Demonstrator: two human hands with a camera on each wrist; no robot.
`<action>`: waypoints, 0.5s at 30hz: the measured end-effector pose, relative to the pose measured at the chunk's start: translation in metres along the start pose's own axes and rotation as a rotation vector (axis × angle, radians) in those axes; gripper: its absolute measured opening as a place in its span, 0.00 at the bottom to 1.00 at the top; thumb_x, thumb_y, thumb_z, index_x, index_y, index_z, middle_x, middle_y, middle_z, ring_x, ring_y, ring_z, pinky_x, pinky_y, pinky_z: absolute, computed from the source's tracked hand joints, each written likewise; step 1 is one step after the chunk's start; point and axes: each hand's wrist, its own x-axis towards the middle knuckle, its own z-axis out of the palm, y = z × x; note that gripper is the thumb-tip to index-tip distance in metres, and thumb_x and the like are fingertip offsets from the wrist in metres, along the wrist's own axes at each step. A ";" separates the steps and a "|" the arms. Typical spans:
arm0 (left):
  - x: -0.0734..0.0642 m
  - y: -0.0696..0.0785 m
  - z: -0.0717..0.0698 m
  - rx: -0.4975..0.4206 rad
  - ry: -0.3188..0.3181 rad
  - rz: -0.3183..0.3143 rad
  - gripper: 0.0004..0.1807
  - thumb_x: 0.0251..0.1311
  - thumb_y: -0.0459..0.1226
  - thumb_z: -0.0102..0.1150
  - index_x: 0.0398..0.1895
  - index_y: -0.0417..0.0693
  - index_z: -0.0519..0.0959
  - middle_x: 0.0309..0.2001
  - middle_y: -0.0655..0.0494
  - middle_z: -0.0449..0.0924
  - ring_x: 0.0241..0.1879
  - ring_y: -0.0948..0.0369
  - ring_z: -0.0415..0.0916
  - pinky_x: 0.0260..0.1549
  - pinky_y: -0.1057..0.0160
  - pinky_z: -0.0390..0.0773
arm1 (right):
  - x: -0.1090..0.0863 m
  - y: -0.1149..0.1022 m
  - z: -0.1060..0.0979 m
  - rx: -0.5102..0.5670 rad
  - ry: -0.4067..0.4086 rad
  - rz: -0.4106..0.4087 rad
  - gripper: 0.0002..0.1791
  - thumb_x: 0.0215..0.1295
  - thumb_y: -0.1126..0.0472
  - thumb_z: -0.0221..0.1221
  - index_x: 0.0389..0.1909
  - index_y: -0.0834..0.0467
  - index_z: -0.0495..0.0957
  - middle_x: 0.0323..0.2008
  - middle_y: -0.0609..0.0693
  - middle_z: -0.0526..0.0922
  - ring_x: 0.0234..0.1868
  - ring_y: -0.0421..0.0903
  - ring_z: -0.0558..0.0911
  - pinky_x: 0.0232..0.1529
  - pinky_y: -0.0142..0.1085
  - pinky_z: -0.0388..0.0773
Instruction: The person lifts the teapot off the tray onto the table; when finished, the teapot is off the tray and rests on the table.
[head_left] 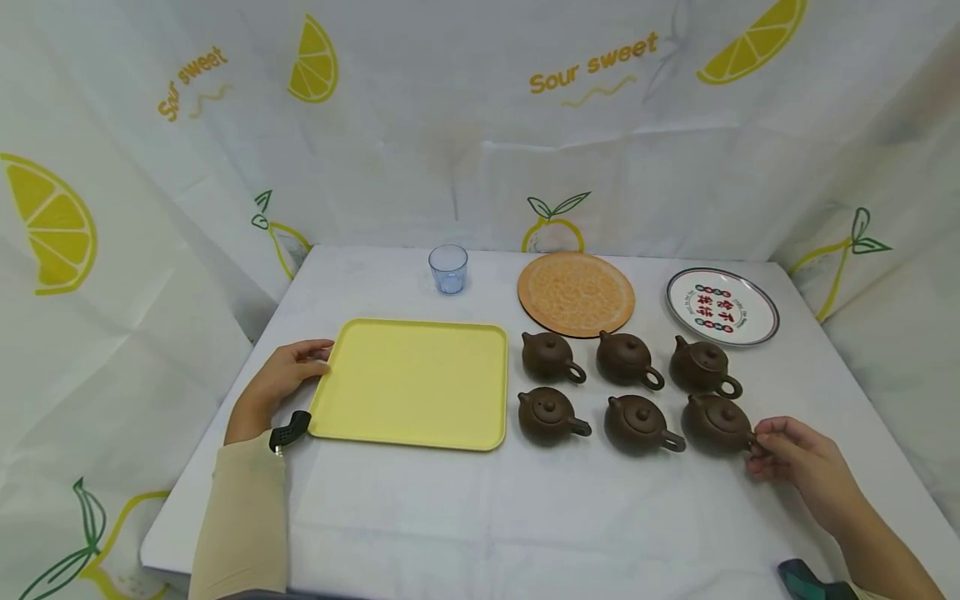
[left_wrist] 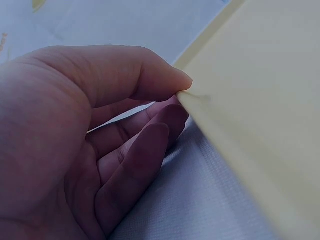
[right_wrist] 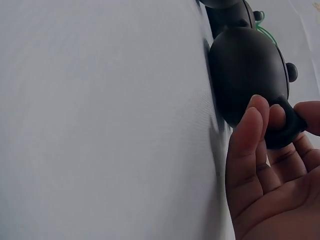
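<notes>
A yellow rectangular tray (head_left: 420, 383) lies flat on the white table, nothing on it. My left hand (head_left: 283, 379) pinches the tray's left edge, thumb on the rim and fingers curled below, as the left wrist view shows. Far to the right, my right hand (head_left: 806, 462) grips the handle of a dark brown teapot (head_left: 717, 422), the nearest right one of two rows. In the right wrist view a finger goes through the loop of that teapot's handle (right_wrist: 287, 132). The teapot's lid with its round knob is on.
Several matching teapots (head_left: 637, 422) stand between the tray and my right hand, handles toward the right. Behind them are a round tan board (head_left: 576, 294) and a white plate (head_left: 722, 306) with red lettering. A clear blue glass (head_left: 449, 271) stands behind the tray.
</notes>
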 end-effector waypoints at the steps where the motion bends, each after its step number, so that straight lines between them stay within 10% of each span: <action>1: -0.001 0.002 0.000 -0.002 -0.004 0.001 0.30 0.59 0.31 0.64 0.65 0.34 0.70 0.56 0.36 0.74 0.47 0.67 0.72 0.44 0.76 0.69 | 0.000 0.000 0.000 -0.026 0.004 0.007 0.08 0.73 0.70 0.48 0.38 0.58 0.75 0.29 0.51 0.82 0.28 0.47 0.83 0.28 0.38 0.81; 7: -0.009 0.018 0.000 -0.022 -0.016 0.015 0.29 0.59 0.28 0.61 0.64 0.28 0.68 0.56 0.30 0.73 0.47 0.64 0.73 0.42 0.76 0.69 | 0.001 -0.006 0.001 -0.252 -0.001 0.025 0.04 0.74 0.68 0.48 0.39 0.63 0.71 0.29 0.52 0.82 0.28 0.48 0.84 0.28 0.39 0.81; 15: 0.000 0.000 0.000 0.008 -0.011 -0.015 0.31 0.60 0.34 0.64 0.66 0.35 0.69 0.56 0.38 0.75 0.44 0.68 0.73 0.42 0.73 0.72 | 0.004 -0.022 -0.002 -0.690 0.025 0.089 0.18 0.74 0.54 0.53 0.44 0.68 0.74 0.27 0.47 0.79 0.24 0.42 0.79 0.25 0.35 0.75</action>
